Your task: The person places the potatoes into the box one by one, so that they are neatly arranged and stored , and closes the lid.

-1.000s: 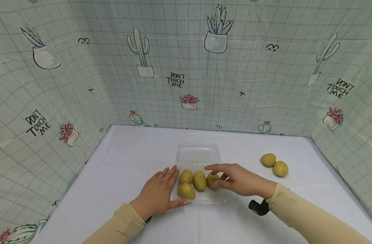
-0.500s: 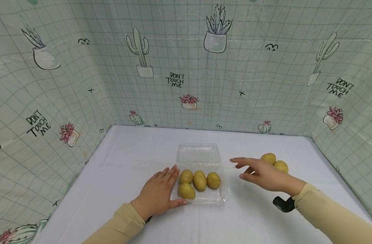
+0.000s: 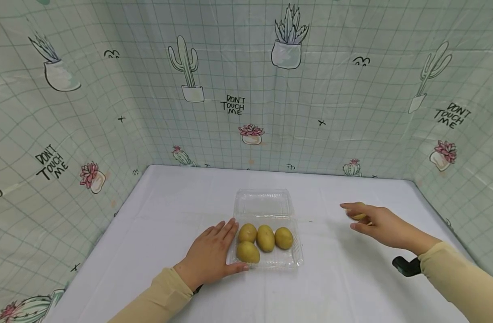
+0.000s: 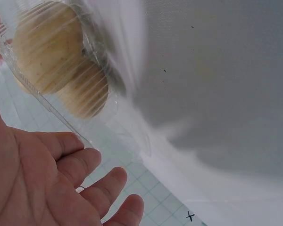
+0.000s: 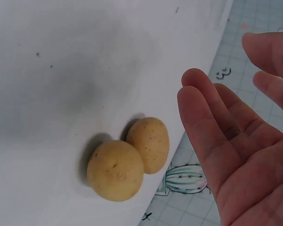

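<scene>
A clear plastic clamshell box [image 3: 279, 260] lies with its lid [image 3: 263, 204] folded back, holding several potatoes [image 3: 265, 238] in its base. Along the box's left side rests my left hand [image 3: 209, 255], fingers straight and thumb at the front corner. In the left wrist view, potatoes [image 4: 49, 44] show through the ribbed plastic wall beside the fingers [image 4: 80, 165]. My right hand [image 3: 385, 226] hovers over two loose potatoes at the right, its fingers apart and holding nothing. The right wrist view shows both, one potato [image 5: 115, 170] touching the other [image 5: 149, 145], apart from the hand [image 5: 245, 146].
A white cloth covers the table [image 3: 181, 197]. Behind and beside it hangs a grid-patterned curtain [image 3: 214, 58] printed with cacti. A black strap piece [image 3: 406, 266] sits at the right wrist.
My right hand has left the potato at the box's right side and moved right, to above the two loose potatoes. The left hand and the box have stayed in place.
</scene>
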Motion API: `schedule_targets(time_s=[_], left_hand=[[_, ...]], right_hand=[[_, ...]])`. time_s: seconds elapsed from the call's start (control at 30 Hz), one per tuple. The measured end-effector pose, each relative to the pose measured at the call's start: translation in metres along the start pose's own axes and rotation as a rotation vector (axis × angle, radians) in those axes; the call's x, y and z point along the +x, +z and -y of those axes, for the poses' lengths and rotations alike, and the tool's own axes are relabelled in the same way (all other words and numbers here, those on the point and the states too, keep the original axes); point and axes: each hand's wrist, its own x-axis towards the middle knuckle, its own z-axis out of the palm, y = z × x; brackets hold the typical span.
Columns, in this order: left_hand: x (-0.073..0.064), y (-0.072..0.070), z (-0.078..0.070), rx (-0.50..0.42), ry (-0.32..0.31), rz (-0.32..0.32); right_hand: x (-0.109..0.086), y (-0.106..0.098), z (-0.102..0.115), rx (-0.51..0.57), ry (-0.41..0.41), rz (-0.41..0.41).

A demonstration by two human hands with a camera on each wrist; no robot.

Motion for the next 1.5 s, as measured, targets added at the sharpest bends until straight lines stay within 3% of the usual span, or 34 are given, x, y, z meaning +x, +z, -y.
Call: schedule_targets(time_s=[0.9,1.5], left_hand=[[-0.001,-0.001,0.0,-0.008,-0.014,0.015],[0.0,-0.002,-0.001,-0.005,-0.003,0.003]], right_hand=[[-0.01,-0.009,-0.054,-0.119,0.131,-0.057],[-0.008,0.0,-0.08,-0.231,0.119,-0.079]])
